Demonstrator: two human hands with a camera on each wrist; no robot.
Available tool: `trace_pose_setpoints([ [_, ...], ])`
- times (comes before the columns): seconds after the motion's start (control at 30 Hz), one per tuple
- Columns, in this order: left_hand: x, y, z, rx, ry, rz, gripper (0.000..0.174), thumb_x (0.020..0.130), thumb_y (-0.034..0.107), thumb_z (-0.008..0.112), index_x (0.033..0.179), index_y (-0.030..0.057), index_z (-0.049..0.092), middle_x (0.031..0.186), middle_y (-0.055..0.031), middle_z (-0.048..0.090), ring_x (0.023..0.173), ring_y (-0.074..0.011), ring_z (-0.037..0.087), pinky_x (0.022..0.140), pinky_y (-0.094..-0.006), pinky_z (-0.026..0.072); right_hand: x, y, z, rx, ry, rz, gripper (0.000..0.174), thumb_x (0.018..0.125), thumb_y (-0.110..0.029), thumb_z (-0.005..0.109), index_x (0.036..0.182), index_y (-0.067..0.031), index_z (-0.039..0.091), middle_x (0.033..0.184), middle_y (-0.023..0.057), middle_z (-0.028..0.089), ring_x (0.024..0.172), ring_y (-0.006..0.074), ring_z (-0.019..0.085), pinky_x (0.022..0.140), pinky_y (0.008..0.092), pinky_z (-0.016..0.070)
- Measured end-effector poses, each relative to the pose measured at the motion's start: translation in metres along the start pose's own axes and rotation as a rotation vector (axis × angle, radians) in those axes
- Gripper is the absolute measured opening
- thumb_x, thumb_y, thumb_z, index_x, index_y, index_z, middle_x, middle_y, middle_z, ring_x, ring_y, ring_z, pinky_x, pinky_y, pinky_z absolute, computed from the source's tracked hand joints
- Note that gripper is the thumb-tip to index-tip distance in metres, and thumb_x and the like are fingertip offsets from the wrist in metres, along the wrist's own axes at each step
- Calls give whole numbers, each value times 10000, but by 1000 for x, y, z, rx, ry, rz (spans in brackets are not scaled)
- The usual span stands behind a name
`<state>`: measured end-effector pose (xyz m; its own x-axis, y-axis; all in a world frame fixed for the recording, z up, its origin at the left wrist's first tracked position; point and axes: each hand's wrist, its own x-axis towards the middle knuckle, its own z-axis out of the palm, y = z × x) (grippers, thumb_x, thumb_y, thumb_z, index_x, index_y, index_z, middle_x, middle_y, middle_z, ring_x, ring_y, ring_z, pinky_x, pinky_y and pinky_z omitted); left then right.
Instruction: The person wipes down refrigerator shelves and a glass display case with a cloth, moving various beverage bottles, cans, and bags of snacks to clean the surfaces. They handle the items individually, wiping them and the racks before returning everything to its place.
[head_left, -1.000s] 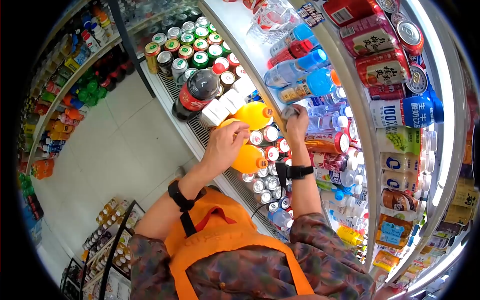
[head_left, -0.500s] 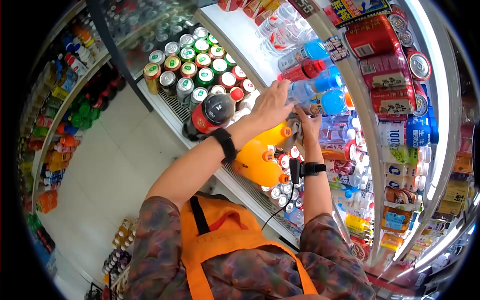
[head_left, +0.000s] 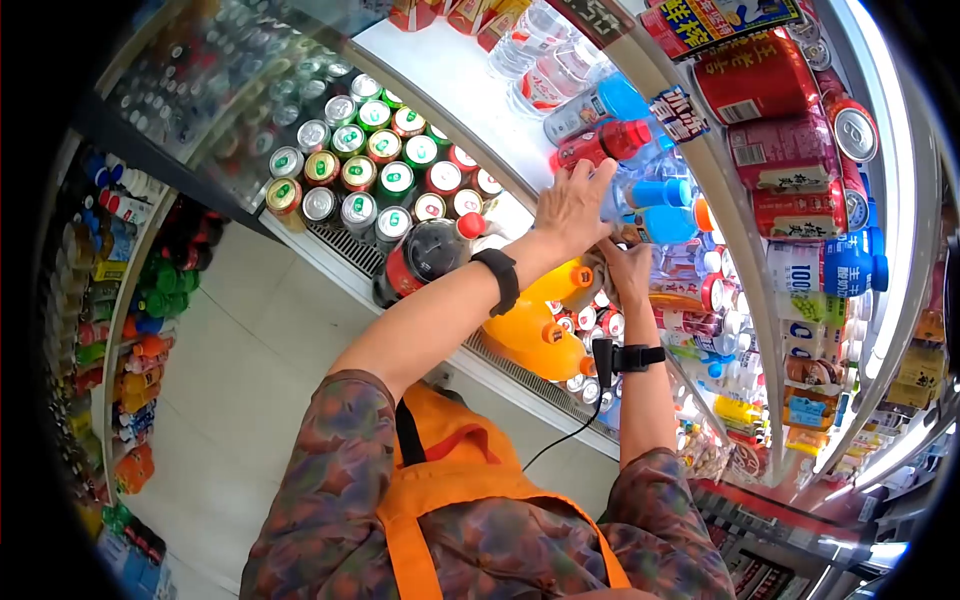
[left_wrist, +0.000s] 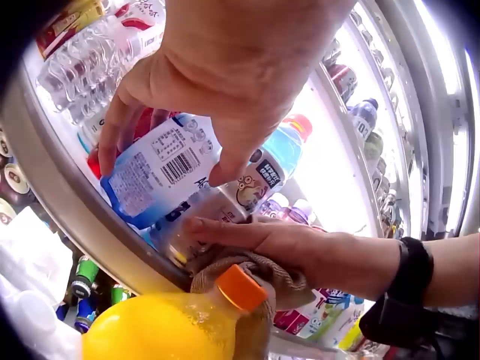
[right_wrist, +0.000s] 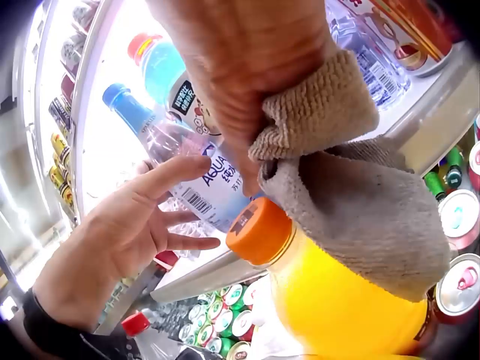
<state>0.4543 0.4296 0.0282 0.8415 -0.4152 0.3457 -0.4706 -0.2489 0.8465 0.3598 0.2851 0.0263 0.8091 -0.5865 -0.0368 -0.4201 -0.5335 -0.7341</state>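
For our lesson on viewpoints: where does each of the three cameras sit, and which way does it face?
Head: above, looking down at white drink shelves; both forearms, orange apron, left-hand grip and right-hand grip show.
Left wrist: behind the left-hand grip, facing a blue-labelled clear plastic bottle it touches.
Right wrist: behind the right-hand grip, which holds a beige cloth.
Both wrist views share a yellow, orange-capped plastic bottle.
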Motion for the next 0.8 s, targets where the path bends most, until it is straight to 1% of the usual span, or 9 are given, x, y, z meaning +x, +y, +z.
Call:
trace_pose_setpoints([
  [0.2, 2, -1, -10, 113, -63, 145, 698, 613, 176, 808, 1229, 156, 482, 1127, -115, 518, 958, -419, 590, 715, -476, 549, -1, 21, 13, 194, 117, -89, 406, 751, -166, 812, 1034, 58, 625, 990, 131, 679, 857, 180, 648, 754, 304, 525],
  [0.3, -7, -9, -13, -69, 14, 221, 608, 627, 110, 759, 1181, 138, 509, 1149, -112, 518, 943, -397, 605, 743, -476, 535, -18, -1, 20, 249, 144, -104, 412, 775, -107, 795, 1090, 43, 576, 1063, 132, 639, 915, 180, 624, 795, 299, 519],
  [0.33, -10, -13, -17, -91, 63, 284, 571, 644, 85, 736, 1165, 130, 508, 1136, -109, 536, 946, -380, 610, 763, -471, 527, -21, 0, 24, 313, 182, -195, 309, 786, -155, 786, 984, 44, 656, 953, 111, 685, 852, 163, 636, 775, 310, 504],
  [0.43, -19, -14, -40, -251, 109, 328, 521, 649, 96, 755, 1117, 98, 528, 1073, -119, 589, 957, -357, 625, 790, -414, 537, -26, 17, 23, 95, 185, -235, 447, 759, -119, 805, 1129, 22, 599, 1068, 133, 646, 972, 225, 624, 872, 358, 499],
  [0.53, -30, -2, -75, -300, 210, 195, 540, 637, 119, 799, 1113, 81, 547, 1074, -109, 600, 935, -301, 649, 798, -360, 539, -28, 37, 18, -209, 191, -609, 537, 756, -108, 793, 1224, -7, 551, 1134, 133, 625, 1024, 240, 610, 879, 358, 498],
  [0.57, -31, -8, -84, -310, 210, 229, 574, 638, 146, 835, 1129, 53, 554, 1075, -101, 612, 926, -245, 656, 805, -325, 532, -34, 31, 21, 109, 142, -559, 649, 750, -104, 786, 1314, -33, 473, 1228, 141, 590, 1074, 234, 597, 896, 338, 495],
  [0.63, -38, -2, -114, -455, 227, 11, 598, 647, 138, 848, 1145, 12, 542, 1040, -101, 624, 929, -203, 649, 799, -312, 532, -34, 8, 20, 208, 60, -566, 725, 742, -125, 796, 1358, -72, 417, 1281, 156, 564, 1082, 253, 618, 909, 326, 501],
  [0.73, -48, 1, -146, -681, 244, -177, 596, 685, 75, 831, 1165, -6, 487, 1000, -93, 625, 889, -149, 634, 809, -278, 530, -34, -31, 21, 61, -6, -595, 689, 742, -144, 795, 1335, -106, 448, 1282, 165, 567, 1096, 314, 628, 912, 352, 514],
  [0.8, -54, -8, -157, -735, 299, -143, 575, 696, 73, 827, 1154, -2, 488, 1004, -88, 617, 909, -152, 631, 817, -273, 530, -27, -46, 30, 110, -52, -589, 613, 760, -137, 778, 1296, -94, 486, 1221, 158, 610, 1097, 322, 625, 892, 359, 519],
])
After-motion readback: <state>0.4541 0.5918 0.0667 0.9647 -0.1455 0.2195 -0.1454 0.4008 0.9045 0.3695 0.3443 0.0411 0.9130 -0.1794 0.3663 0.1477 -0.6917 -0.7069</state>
